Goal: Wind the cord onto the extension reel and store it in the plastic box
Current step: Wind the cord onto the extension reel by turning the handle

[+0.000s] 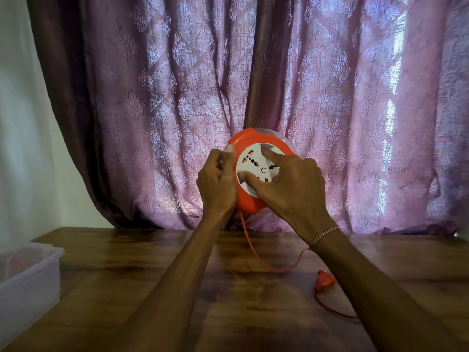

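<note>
My forearms reach up from the bottom of the frame over the dark wooden tabletop (127,288). At the lower left edge sits the translucent plastic box (28,275), open at the top. Lower right of centre, the orange plug (325,280) lies on the wood, and the thin orange cord (256,255) runs from it in a loop across the tabletop and rises to the underside of the reel.

Just above the middle of the frame I hold the orange extension reel (256,171) up off the tabletop, its white socket face (256,168) turned toward me. My left hand (217,184) grips the reel's left rim, fingers curled round the edge and thumb up along it. My right hand (291,184) lies on the front, thumb and forefinger spread and pressing on the white face, the other fingers wrapping the right side of the reel. A thread bracelet (323,235) circles my right wrist.

Behind everything hangs a patterned purple curtain (330,97), with a pale wall (20,123) at the far left.
</note>
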A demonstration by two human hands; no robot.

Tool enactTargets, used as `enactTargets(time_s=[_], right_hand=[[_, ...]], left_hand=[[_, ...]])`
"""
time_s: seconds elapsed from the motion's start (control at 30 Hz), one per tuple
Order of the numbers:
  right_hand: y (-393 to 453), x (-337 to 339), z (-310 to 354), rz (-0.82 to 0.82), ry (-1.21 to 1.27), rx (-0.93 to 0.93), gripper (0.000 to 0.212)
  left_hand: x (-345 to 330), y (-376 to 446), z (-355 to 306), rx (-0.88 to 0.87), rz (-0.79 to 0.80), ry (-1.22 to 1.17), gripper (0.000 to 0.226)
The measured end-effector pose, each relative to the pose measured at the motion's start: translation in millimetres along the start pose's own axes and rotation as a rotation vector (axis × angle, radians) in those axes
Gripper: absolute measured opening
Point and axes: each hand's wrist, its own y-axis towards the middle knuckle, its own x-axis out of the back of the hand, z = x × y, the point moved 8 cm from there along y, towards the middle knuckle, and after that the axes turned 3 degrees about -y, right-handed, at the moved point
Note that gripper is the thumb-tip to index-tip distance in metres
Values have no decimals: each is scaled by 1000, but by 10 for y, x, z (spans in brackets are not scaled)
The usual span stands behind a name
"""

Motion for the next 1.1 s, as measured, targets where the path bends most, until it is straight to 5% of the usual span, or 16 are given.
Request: enactTargets(time_s=[0.17, 0.33, 0.43, 0.53, 0.77, 0.97, 1.1], right_hand=[[30, 28, 55, 3, -191, 113, 66], [80, 98, 191, 55, -25, 369, 22], [30, -54, 232, 303, -90, 439, 38], [-1, -119, 213, 384, -218, 415, 57], [21, -83, 175, 255, -340, 404, 52], [116, 180, -26, -47, -154, 47, 58], [123, 167, -55, -14, -122, 13, 54]], left_hand=[[5, 17, 12, 10, -27, -3, 46], [36, 36, 16, 24, -47, -6, 46], [50, 34, 21, 30, -45, -7, 47], [51, 25, 30, 33, -37, 0, 49], [27, 26, 27, 8, -26, 13, 45], [-59, -2, -32, -26, 4, -10, 44], [-72, -41, -25, -29, 1, 10, 42]])
